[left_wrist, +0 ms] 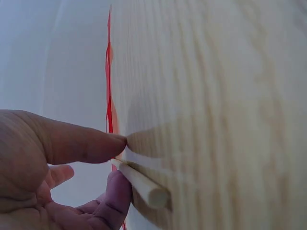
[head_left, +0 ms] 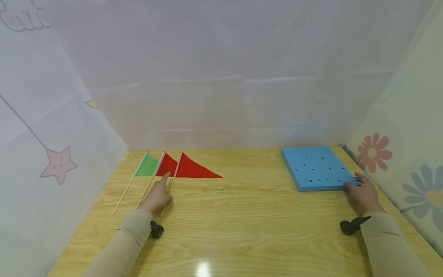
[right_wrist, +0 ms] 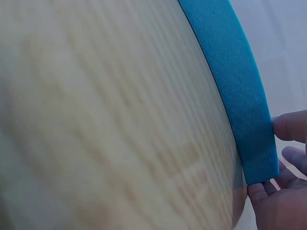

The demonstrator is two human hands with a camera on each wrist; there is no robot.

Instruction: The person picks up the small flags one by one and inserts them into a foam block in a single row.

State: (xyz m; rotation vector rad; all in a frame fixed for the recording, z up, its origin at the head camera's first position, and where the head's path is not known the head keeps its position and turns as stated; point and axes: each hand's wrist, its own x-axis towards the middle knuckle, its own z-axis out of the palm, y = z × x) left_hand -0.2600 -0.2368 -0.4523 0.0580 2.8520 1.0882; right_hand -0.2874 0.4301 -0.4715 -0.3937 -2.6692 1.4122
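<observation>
Three small flags on wooden sticks lie at the left of the table in the head view: a green flag (head_left: 147, 165), a red flag (head_left: 167, 165) and a red pennant (head_left: 194, 168) at the right. Over the red flags' sticks is my left hand (head_left: 157, 197), index finger stretched forward. In the left wrist view, thumb and fingers stand on either side of one stick (left_wrist: 144, 186), with a small gap at the thumb. A blue foam board (head_left: 313, 165) with several holes lies at the right; my right hand (head_left: 365, 194) grips its near right corner, thumb on top.
The wooden table (head_left: 242, 223) ends against a pale cloth backdrop (head_left: 214, 107) at the back. Printed cloth walls (head_left: 412, 127) stand on both sides, the right one close to the board. Bare tabletop lies between the flags and the board.
</observation>
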